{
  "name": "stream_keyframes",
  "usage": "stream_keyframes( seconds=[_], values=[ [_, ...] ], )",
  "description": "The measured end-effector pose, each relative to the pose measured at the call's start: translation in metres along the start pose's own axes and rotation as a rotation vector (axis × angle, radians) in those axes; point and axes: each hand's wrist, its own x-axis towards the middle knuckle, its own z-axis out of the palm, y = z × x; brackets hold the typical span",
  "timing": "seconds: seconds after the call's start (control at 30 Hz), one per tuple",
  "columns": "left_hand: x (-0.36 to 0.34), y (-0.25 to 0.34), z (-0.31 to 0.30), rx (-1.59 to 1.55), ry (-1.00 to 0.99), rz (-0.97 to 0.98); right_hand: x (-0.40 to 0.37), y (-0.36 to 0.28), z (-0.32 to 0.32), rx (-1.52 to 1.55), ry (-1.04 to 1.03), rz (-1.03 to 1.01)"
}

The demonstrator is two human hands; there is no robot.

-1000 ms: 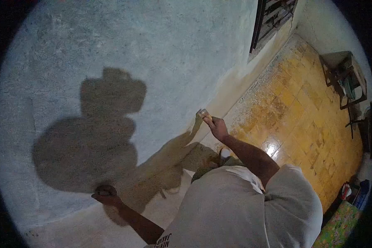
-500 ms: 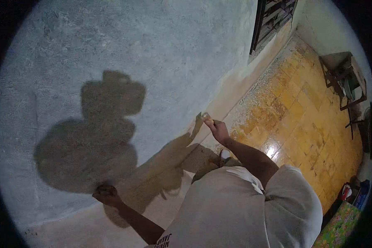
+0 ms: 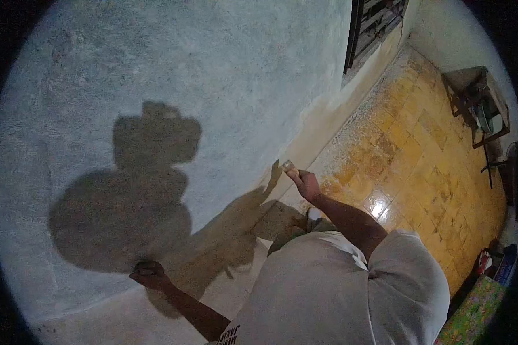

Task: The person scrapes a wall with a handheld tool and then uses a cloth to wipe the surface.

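My right hand [image 3: 308, 185] is closed around a small scraper-like tool [image 3: 288, 166] with a flat, pale end. That end points at the lower part of the wall [image 3: 230, 69], by the border between the grey-blue surface and the beige band [image 3: 313, 135]. At the lower left, my left hand [image 3: 151, 277] is curled in front of the wall, fingers bent around something dark; I cannot tell what it is. Shadows of my head and arms fall across the wall.
Yellow floor tiles [image 3: 411, 167] stretch along the wall's foot, with whitish residue near it. A window with dark slats [image 3: 380, 29] is at the top. Wooden furniture [image 3: 480, 106] stands far right. A flowered cloth [image 3: 472, 310] lies at the lower right.
My right hand has shifted slightly down and right with the tool, whose flat end now shows more clearly. The left hand stays nearly in place. The view has tilted a little.
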Motion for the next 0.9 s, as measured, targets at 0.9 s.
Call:
stream_keyframes(
  seconds=[0.9],
  values=[
    [-0.020,0.009,0.008,0.036,-0.132,0.108,0.007,-0.010,-0.012,0.040,0.030,0.004]
  ],
)
